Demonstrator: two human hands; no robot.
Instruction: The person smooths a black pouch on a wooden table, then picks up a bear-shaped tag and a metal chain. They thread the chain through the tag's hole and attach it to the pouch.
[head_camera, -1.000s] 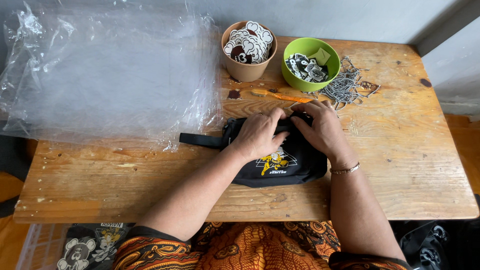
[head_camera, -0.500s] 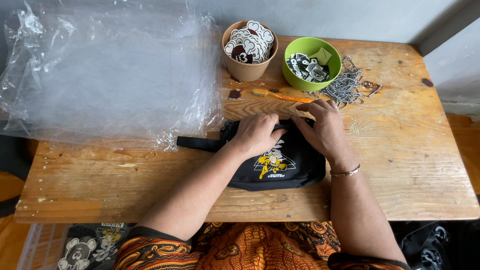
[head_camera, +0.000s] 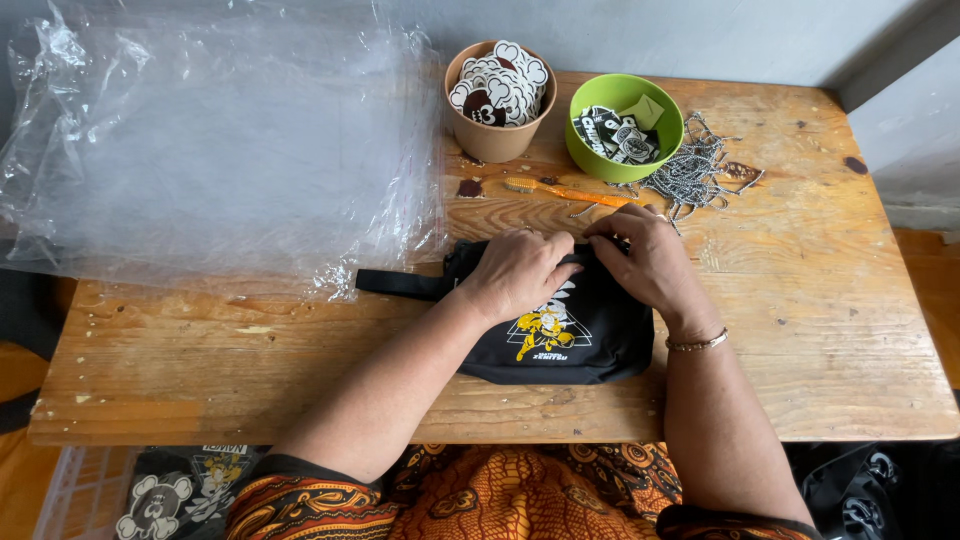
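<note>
Black fabric pouch (head_camera: 565, 335), soft, roughly rectangular with rounded lower corners, lying flat on the wooden tabletop (head_camera: 840, 330) near its front edge, just ahead of the person. Front panel carries a printed graphic in yellow and white, partly covered by the hands. A black webbing strap (head_camera: 400, 284) runs out from the pouch's upper left corner across the wood towards the plastic. Left hand (head_camera: 518, 272) rests palm down on the upper left of the pouch, fingers (head_camera: 552, 245) curled over its top edge and pressed close together. Right hand (head_camera: 650, 262) lies on the upper right, fingers bent onto the same edge and meeting the left hand's; whether they pinch a zip pull cannot be told. A thin metal bracelet (head_camera: 698, 343) circles the right wrist. Behind the pouch: a brown cup (head_camera: 497, 135) full of round black-and-white printed tags, a green bowl (head_camera: 625, 160) of folded dark printed pieces, a heap of silver ball chains (head_camera: 695, 175) just beside the bowl, and an orange toothbrush (head_camera: 565, 190) lying flat. A stack of clear plastic bags (head_camera: 220, 150) covers the left of the tabletop.
</note>
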